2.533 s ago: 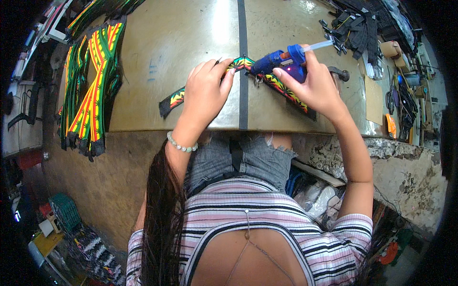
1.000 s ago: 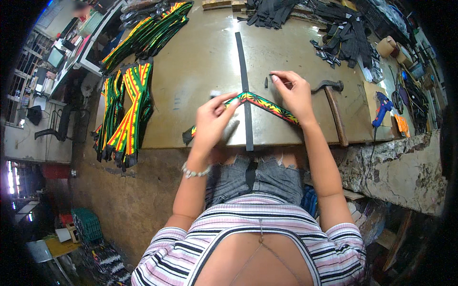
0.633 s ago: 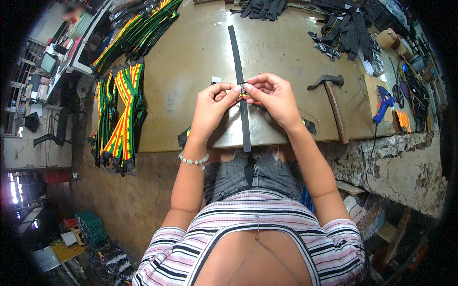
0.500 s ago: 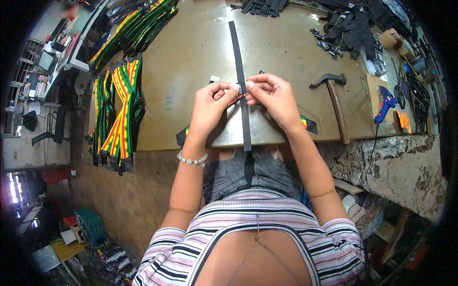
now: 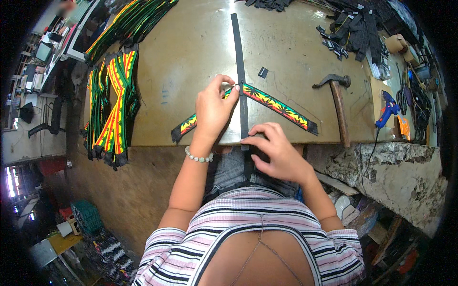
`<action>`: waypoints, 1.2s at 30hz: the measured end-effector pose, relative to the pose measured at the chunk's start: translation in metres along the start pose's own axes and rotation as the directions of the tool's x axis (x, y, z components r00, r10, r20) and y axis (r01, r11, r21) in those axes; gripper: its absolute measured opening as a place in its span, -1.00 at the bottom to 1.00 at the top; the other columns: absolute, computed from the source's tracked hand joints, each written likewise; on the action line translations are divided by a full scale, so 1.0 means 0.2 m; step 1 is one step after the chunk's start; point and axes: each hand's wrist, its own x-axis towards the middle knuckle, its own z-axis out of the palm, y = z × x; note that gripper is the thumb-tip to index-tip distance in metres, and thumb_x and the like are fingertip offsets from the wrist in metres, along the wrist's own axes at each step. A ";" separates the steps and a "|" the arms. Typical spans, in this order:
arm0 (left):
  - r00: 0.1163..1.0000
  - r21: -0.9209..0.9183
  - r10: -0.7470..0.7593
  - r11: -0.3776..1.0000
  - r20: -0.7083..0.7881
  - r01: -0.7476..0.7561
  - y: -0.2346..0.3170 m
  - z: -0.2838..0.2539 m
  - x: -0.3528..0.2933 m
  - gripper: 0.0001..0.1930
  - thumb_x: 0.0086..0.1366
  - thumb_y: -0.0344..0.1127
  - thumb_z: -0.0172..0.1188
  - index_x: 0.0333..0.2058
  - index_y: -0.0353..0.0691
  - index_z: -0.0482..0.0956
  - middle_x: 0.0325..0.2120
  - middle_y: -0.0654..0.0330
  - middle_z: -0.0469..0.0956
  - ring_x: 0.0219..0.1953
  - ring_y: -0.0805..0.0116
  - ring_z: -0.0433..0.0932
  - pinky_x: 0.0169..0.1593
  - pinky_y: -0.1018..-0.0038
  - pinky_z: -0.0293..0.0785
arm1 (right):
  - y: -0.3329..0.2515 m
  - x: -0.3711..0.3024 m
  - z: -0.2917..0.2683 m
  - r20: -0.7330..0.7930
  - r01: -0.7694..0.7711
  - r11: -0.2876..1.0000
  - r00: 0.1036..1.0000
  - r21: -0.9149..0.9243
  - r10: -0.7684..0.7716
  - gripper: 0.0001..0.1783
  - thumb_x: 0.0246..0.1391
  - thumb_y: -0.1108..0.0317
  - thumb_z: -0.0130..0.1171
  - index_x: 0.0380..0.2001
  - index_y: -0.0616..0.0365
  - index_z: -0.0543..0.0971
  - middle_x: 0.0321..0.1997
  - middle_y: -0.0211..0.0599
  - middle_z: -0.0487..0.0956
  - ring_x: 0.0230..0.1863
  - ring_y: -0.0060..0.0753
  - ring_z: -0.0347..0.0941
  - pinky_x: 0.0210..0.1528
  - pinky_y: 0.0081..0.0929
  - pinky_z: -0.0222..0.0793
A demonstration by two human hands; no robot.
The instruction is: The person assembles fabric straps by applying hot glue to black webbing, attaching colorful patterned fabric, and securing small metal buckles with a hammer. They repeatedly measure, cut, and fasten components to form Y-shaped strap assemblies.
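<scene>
A long black strap (image 5: 239,52) runs from far to near over the table to its front edge. Across it lies a patterned strap (image 5: 279,106) in green, yellow and red with black leaf shapes and black ends, bent into a wide V. My left hand (image 5: 214,105) is closed, thumb and fingertips pinching the patterned strap where it meets the black one, and covers part of its left arm. Nearer me, my right hand (image 5: 281,155) has its fingers apart, the index fingertip at the black strap's near end. A small black label (image 5: 263,72) lies just beyond the patterned strap.
A hammer (image 5: 338,105) lies to the right, with a blue glue gun (image 5: 387,109) and its cord past it. Patterned straps (image 5: 117,95) are piled on the left, more at the far left. Black pieces (image 5: 360,33) are heaped at the far right. The table edge is near me.
My right hand has left the crossing and come down to the near end of the black strap. The patterned strap's right arm now lies uncovered. My left hand stays at the crossing.
</scene>
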 end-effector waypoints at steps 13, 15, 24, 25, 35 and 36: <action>0.996 -0.160 -0.017 0.987 0.085 0.030 -0.07 -0.01 0.01 -0.76 0.20 -0.22 0.26 -0.16 -0.07 0.72 -0.75 0.18 0.35 -0.69 0.38 0.32 -0.52 0.39 0.28 | 0.13 0.19 0.02 -0.044 0.102 0.981 0.993 -0.165 -0.111 -0.57 -0.12 0.50 0.28 -0.08 0.17 0.53 -0.11 -0.09 0.42 -0.08 -0.06 0.47 -0.11 -0.27 0.48; 0.995 -0.133 -0.005 0.991 0.103 0.019 -0.07 -0.02 0.01 -0.74 0.19 -0.23 0.28 -0.15 -0.11 0.72 -0.75 0.17 0.36 -0.68 0.37 0.33 -0.52 0.40 0.29 | 0.16 0.26 -0.01 -0.027 0.157 0.968 0.986 -0.195 -0.165 -0.65 -0.09 0.53 0.23 -0.14 0.18 0.54 -0.16 -0.11 0.46 -0.12 -0.05 0.50 -0.11 -0.26 0.48; 0.995 -0.112 0.067 0.992 0.080 -0.058 -0.08 -0.01 0.00 -0.74 0.19 -0.23 0.32 -0.18 -0.18 0.72 -0.74 0.22 0.33 -0.66 0.47 0.30 -0.52 0.45 0.25 | 0.35 0.62 -0.16 0.111 -0.314 0.908 0.949 0.277 0.295 -0.79 0.17 0.40 0.24 -0.37 0.37 0.51 -0.47 -0.23 0.61 -0.52 -0.52 0.62 -0.51 -0.52 0.50; 0.994 -0.103 0.071 0.993 0.082 -0.062 -0.09 -0.01 0.00 -0.74 0.19 -0.22 0.33 -0.17 -0.18 0.72 -0.77 0.30 0.26 -0.66 0.58 0.22 -0.55 0.51 0.19 | 0.37 0.64 -0.16 0.145 -0.362 0.883 0.932 0.299 0.333 -0.80 0.17 0.40 0.24 -0.37 0.37 0.51 -0.46 -0.22 0.62 -0.52 -0.51 0.63 -0.51 -0.53 0.50; 0.992 -0.080 0.110 0.991 0.064 -0.105 -0.10 0.00 0.00 -0.74 0.21 -0.22 0.29 -0.16 -0.17 0.72 -0.76 0.21 0.31 -0.67 0.48 0.28 -0.52 0.46 0.25 | 0.37 0.66 -0.14 0.194 -0.448 0.835 0.894 0.320 0.405 -0.82 0.18 0.42 0.23 -0.36 0.36 0.50 -0.48 -0.27 0.59 -0.55 -0.54 0.58 -0.52 -0.57 0.53; 0.991 -0.081 0.122 0.990 0.055 -0.117 -0.10 0.00 0.00 -0.74 0.21 -0.22 0.29 -0.16 -0.17 0.72 -0.76 0.21 0.32 -0.67 0.48 0.29 -0.52 0.46 0.26 | 0.37 0.66 -0.14 0.190 -0.438 0.833 0.899 0.339 0.395 -0.81 0.17 0.41 0.24 -0.36 0.34 0.49 -0.48 -0.30 0.58 -0.55 -0.55 0.57 -0.53 -0.58 0.53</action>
